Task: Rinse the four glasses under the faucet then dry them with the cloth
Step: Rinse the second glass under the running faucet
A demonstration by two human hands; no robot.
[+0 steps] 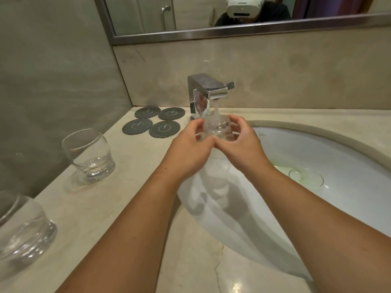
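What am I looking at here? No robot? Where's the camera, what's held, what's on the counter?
No robot: a person works with bare hands. The single picture comes from a wide-angle camera worn on the head, looking down; the headset shows in the mirror. The left hand and right hand together grip a clear glass under the faucet, whose water is running. On the stone counter stand two more glasses and four dark round coasters. A fourth glass sits in the sink basin, and a white cloth drapes over its near edge.
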